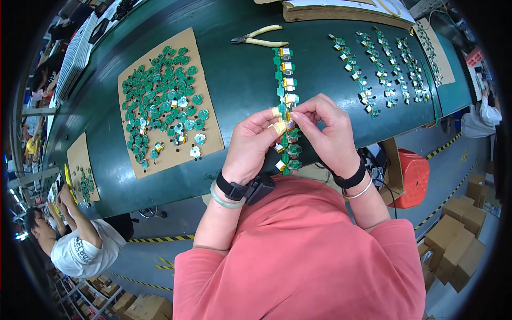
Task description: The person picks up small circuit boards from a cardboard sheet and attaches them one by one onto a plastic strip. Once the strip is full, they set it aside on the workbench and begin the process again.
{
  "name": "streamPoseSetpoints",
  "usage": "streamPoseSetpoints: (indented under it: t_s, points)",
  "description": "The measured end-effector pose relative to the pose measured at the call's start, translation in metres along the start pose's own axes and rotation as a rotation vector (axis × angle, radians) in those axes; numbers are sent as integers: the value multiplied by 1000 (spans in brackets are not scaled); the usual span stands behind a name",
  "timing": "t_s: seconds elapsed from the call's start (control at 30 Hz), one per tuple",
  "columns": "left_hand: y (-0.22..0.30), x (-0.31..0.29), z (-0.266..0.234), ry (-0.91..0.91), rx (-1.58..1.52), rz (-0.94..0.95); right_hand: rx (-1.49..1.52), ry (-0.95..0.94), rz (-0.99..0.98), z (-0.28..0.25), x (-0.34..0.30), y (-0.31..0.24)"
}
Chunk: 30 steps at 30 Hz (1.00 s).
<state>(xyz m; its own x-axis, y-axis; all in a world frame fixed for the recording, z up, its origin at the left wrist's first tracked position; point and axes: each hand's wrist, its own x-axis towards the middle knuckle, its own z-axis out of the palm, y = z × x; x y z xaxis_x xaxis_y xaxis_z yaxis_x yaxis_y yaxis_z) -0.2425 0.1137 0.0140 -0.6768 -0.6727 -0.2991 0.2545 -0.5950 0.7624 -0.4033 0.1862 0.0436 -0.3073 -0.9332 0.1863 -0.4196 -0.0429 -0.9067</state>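
Clock read from the hands, 12 pointing away from the wearer.

Strip of green boards [290,99] ran from 12 to 6 on the surface [234,69], passing between both hands; lower end reached the near edge, overhang uncertain. Left hand [250,140] pinched it at mid-length, with yellow coverings on thumb and forefinger. Right hand [326,126] closed thumb and fingertips on a small pale part of the same strip; exact contact hidden.

Judged light, with thin stiff boards and narrow, probably weak joins; likely to twist or snap if lifted from one end. Parts looked smooth, perhaps slippery, and easily dented. Best hold: by the board edges, both sides of the spot handled, no squeezing of the pale parts.

Surface dark green, flat, slightly glossy. At 9, cardboard sheet [213,138] under loose green boards [162,96]; just short of 12, cutters [264,42] with pale handles, by the strip's far end. At 2, more strips [352,69] in rows.

Room: co-worker in white [85,253] at 8; red stool [413,178] and stacked cartons [453,234] near 4; striped floor tape [165,238] toward 7.
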Motion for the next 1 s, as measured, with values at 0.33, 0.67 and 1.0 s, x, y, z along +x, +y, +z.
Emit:
streamPoseSetpoints:
  t_s: [0.33, 0.67, 1.0]
  points:
    - [-4, 1, 0, 59, -71, -88, -6, -16, 60, 0, -2, -7]
    - [-5, -3, 4, 120, 2, -73, -474, 66, -264, 5, -13, -22]
    - [-9, -8, -5, 41, -78, -96, -280, -28, -138, -1, -27, -15]
